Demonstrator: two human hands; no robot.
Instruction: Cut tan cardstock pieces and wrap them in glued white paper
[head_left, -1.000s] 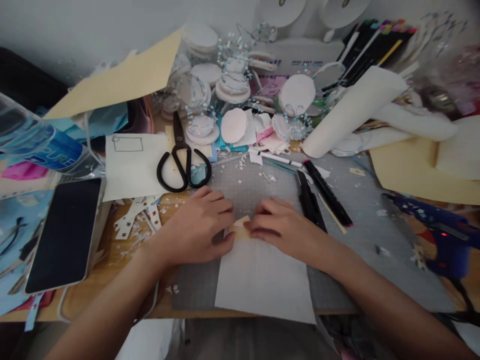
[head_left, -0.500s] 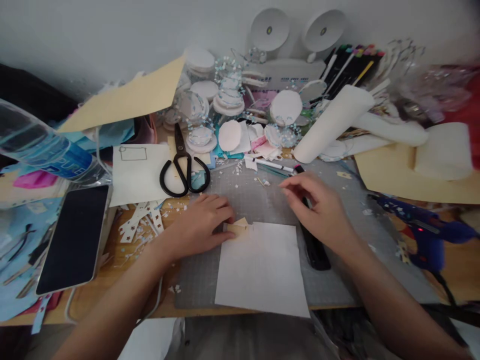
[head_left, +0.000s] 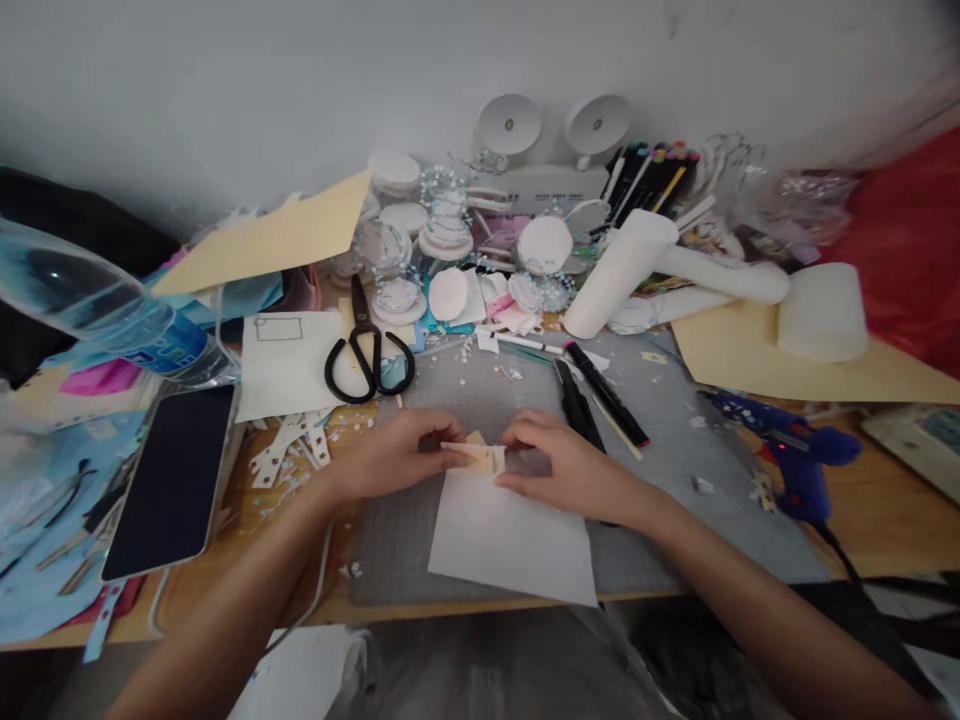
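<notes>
Cluttered tabletop [head_left: 892,515] — white paper [head_left: 517,540] on a grey mat [head_left: 397,555], yellow slip [head_left: 474,460] at its far edge. Left hand [head_left: 397,458]: fingers pinching the slip; right hand [head_left: 570,470] — fingers pinching, I think, the paper.

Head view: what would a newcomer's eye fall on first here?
Likely the hands at center: the left hand pinching a tan piece at the white sheet's top edge, the right hand close beside it. Next, the black scissors just beyond the left hand, and the blue glue gun off to the right. The bottle leans large at far left.
</notes>
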